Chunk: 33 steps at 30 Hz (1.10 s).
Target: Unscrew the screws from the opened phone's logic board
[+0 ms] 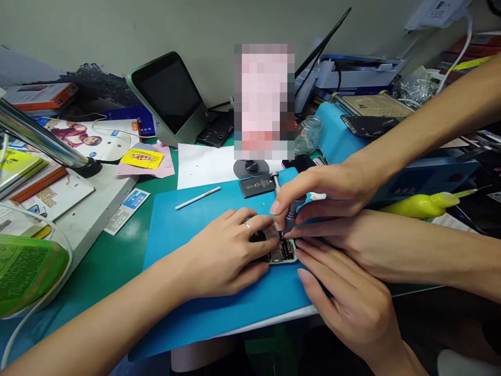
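Note:
An opened phone (287, 251) with its circuit board exposed lies on a blue mat (219, 308). My left hand (230, 248), with a ring on one finger, grips the phone from the left; its fingers cover much of it. From below right, my right hand (348, 297) reaches in with fingers stretched, fingertips at the phone's right edge, thumb apart. Another person's hand (336, 185) holds a grey screwdriver (290, 216) upright over the board. That person's other hand (352, 243) touches the phone's right side, just above my right hand.
A black phone battery (257, 185) and a white stick (198, 198) lie on the mat. Behind stand a smart display (168, 94), a blurred-out screen (264, 99) and a glass jar (308, 133). A yellow bottle (418, 206) lies right; a metal lamp post (43, 133) stands left.

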Each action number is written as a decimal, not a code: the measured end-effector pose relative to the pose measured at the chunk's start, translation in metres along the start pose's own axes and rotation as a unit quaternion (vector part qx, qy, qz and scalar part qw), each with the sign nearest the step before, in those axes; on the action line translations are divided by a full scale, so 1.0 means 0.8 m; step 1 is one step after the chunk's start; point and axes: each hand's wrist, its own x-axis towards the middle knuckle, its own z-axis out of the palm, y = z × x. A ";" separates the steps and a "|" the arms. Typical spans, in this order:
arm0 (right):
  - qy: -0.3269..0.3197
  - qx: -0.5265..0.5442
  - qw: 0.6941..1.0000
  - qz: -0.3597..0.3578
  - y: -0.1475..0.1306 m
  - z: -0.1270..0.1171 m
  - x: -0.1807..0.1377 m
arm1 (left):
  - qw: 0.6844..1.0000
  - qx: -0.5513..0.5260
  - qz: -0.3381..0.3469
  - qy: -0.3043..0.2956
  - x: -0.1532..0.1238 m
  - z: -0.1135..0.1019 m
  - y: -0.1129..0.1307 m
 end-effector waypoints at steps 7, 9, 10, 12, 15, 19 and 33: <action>0.001 -0.005 1.000 0.005 0.000 0.001 0.003 | 1.000 0.012 0.008 0.004 -0.004 0.002 -0.002; -0.001 -0.005 1.000 0.005 0.000 0.001 0.004 | 1.000 0.014 0.009 0.009 -0.003 0.002 -0.002; 0.000 -0.007 1.000 0.006 -0.001 0.001 0.004 | 1.000 0.015 0.009 0.010 -0.003 0.002 -0.002; 0.001 -0.009 1.000 0.008 -0.001 0.001 0.004 | 1.000 0.017 0.009 0.010 -0.002 0.002 -0.002; 0.000 -0.010 1.000 0.008 -0.001 0.000 0.004 | 1.000 0.014 0.007 0.005 -0.002 0.001 -0.001; -0.005 -0.005 1.000 0.014 0.000 0.000 0.004 | 1.000 0.008 0.005 0.000 -0.002 0.000 -0.001; 0.007 -0.010 1.000 0.006 0.001 0.004 -0.001 | 1.000 -0.013 -0.001 -0.015 -0.003 0.001 -0.004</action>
